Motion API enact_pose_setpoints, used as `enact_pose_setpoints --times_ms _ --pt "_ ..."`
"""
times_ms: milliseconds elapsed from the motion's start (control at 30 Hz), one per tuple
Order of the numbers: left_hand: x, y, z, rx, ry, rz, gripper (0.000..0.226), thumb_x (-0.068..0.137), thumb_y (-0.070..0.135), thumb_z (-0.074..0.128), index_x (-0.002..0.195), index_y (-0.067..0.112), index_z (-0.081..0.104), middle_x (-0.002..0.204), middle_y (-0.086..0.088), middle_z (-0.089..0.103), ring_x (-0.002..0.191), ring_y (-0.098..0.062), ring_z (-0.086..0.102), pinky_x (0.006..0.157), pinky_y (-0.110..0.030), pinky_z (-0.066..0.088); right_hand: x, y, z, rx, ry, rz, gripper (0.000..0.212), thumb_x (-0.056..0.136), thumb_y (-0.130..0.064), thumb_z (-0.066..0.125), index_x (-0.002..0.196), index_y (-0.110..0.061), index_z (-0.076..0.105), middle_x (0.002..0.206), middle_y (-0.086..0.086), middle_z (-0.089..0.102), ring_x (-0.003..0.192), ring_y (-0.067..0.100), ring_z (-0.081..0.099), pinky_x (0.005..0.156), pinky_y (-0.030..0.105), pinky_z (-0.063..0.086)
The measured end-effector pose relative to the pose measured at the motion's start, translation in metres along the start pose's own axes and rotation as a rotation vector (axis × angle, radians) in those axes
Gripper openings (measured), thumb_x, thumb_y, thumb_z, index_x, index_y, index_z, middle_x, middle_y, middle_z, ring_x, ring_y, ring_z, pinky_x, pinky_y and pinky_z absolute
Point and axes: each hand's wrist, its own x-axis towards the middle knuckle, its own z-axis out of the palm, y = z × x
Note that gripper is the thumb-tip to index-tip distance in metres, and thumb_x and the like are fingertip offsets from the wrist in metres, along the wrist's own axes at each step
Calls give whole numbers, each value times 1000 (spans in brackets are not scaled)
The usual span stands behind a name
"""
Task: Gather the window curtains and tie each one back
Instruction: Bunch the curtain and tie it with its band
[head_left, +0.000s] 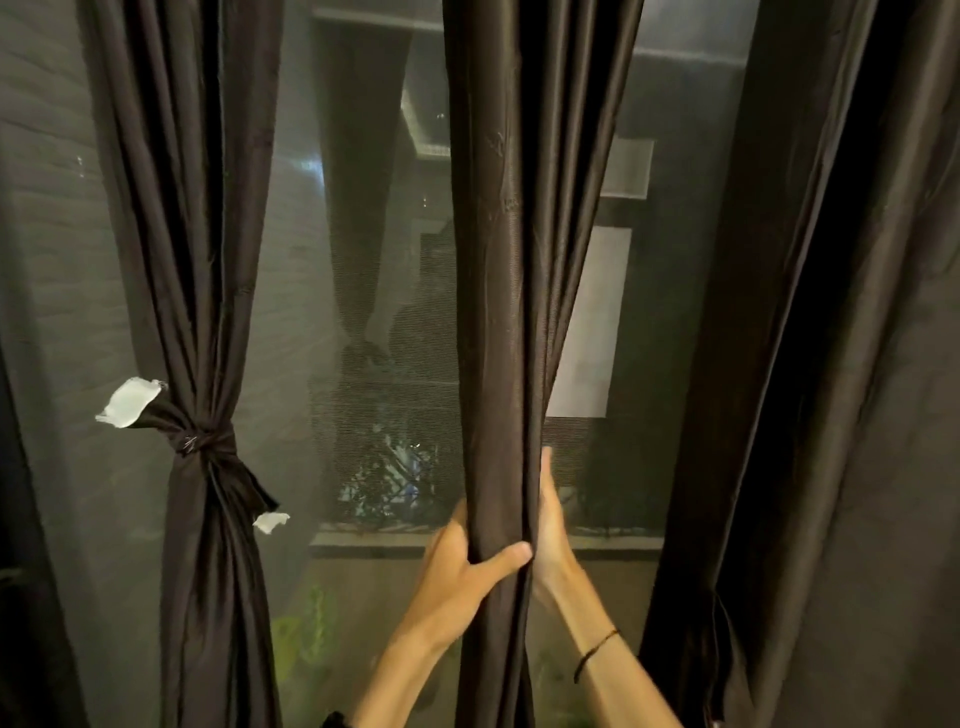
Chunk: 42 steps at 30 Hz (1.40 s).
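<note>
Both hands bunch the middle curtain (506, 291) at a night window (353, 260).

Dark brown, it hangs between a loose right curtain (810, 364) and a left curtain (192, 208) already knotted by a tie-back (208, 448) with white ends. The left hand (462, 558) clamps the gathered folds, thumb across the front, fingers behind. The right hand (550, 525) presses the bundle's right side, fingers straight and together; a thin dark wristband (595, 652) circles its wrist.

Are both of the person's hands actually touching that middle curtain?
Touching. The head view shows the left hand wrapped around the middle curtain, thumb across its front, while the right hand presses flat against its right side.
</note>
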Motion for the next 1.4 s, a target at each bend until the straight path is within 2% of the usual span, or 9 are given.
enact_pose_setpoints --times_ms 100,333,500,700,900,1033,1200,1267,1400 --pt "-4 -6 -4 -3 42 23 74 69 56 89 133 37 57 120 19 74 112 -1 71 89 -20 59 -11 13 -12 178 -134 148 86 83 -82 30 120 -18 75 131 13 68 121 26 66 91 35 59" --pt "4 -6 -1 70 237 54 13 83 26 84 95 21 81 93 4 82 88 -9 78 73 -29 64 -4 5 -27 157 -36 37 30 87 -18 53 85 -8 81 99 16 73 99 30 65 88 38 52" --pt "1 -4 -8 -73 156 -85 46 59 39 90 99 21 75 93 9 81 90 -6 77 69 -16 57 12 -1 -38 5 -235 104 46 88 12 38 127 4 61 127 30 55 117 42 46 111 60 29" --pt "-4 9 -25 -85 120 -60 35 62 41 90 96 37 81 101 4 82 97 -14 78 73 -18 59 -2 7 -63 -343 -438 236 32 83 -29 82 103 -8 67 96 17 54 81 26 55 74 36 46" --pt "-7 12 -31 78 99 -71 15 85 23 85 96 31 81 102 10 81 99 -8 76 78 -19 59 -30 11 -77 -651 -340 89 32 102 -25 59 76 -7 56 70 11 46 59 13 46 62 24 36" --pt "-3 21 -18 422 204 -33 21 86 39 83 96 22 75 98 7 78 100 -11 73 89 -35 61 -55 0 -62 -928 -5 -323 40 96 -28 62 63 -20 40 72 -7 47 67 10 52 69 22 38" --pt "-14 35 5 682 296 -17 18 93 30 58 85 16 50 133 -25 56 127 -41 50 102 -50 44 -70 0 -18 -1099 -62 -877 30 86 -28 72 65 -18 54 98 -13 60 89 -2 61 76 9 44" --pt "-21 37 9 684 325 32 15 93 19 52 88 24 39 127 -19 56 121 -41 51 95 -52 45 -67 3 -14 -1007 -100 -853 29 86 -25 77 63 -19 60 113 -13 66 95 -2 66 82 15 50" --pt "-36 49 4 547 485 137 32 78 24 70 89 32 41 86 1 64 82 -28 65 60 -39 50 -54 -1 -16 -561 -199 -469 18 89 -16 76 71 -13 74 86 5 76 64 23 72 60 34 57"
